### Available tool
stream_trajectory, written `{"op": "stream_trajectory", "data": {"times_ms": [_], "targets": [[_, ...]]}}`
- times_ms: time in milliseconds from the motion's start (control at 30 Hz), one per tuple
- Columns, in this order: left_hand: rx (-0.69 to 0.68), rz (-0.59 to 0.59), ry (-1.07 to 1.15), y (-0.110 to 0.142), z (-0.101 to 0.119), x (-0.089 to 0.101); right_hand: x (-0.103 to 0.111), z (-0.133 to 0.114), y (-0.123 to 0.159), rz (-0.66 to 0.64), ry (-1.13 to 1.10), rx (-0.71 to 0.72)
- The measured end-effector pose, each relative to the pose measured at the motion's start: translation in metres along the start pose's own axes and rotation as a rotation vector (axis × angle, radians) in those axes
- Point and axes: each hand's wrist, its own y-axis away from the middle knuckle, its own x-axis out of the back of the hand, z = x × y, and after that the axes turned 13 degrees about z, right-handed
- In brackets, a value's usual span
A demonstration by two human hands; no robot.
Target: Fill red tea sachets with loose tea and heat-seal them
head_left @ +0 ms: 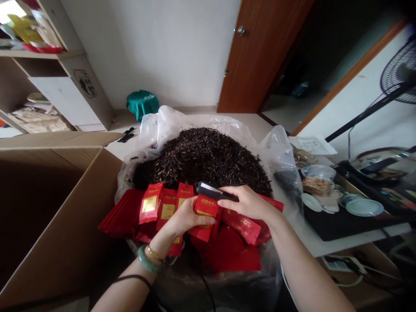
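The left hand [186, 216] has its fingers closed around a red tea packet [204, 209] beside the loose tea [208, 151]; the right hand [250, 203] pinches a black handheld device [204, 190] (perhaps a sealer) at its top edge, where the next move calls for even alignment.

One left hand [190, 216] and one right hand [248, 201] show, with one black tool [204, 190] and one held red packet [206, 212]. Three gold-panelled packets [151, 203] stand out left of the held one; the remaining red packets [121, 214] overlap too much to count. There are one heap of dark leaves [208, 156], one cardboard box [65, 225], one green bangle [147, 259], one gold bracelet [154, 253], one fan [401, 73], one door [256, 56], and at least two pale dishes [364, 207].
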Motion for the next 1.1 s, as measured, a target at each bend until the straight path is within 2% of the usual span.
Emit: {"op": "stream_trajectory", "data": {"times_ms": [167,400,533,667,767,900,1100], "targets": [[-0.001,0.004,0.008,0.0,0.001,-0.001,0.004,-0.001,0.0,0.001,-0.037,-0.016],[0.011,-0.002,-0.009,0.001,0.0,-0.002,-0.003,0.002,0.001,0.035,-0.061,-0.011],[0.011,0.032,0.034,0.001,0.0,-0.002,-0.004,0.002,0.001,0.061,-0.091,-0.004],[-0.006,0.093,0.11,0.002,0.001,-0.005,-0.005,0.001,-0.001,0.154,-0.287,-0.12],[-0.045,0.153,0.116,0.004,-0.001,-0.012,-0.01,-0.003,-0.002,0.251,-0.454,-0.208],[-0.097,0.194,0.096,0.007,-0.006,-0.018,-0.024,-0.009,-0.004,0.343,-0.509,-0.161],[-0.318,0.338,-0.083,0.003,-0.004,-0.011,-0.043,-0.016,-0.003,0.251,-0.438,-0.154]]}}
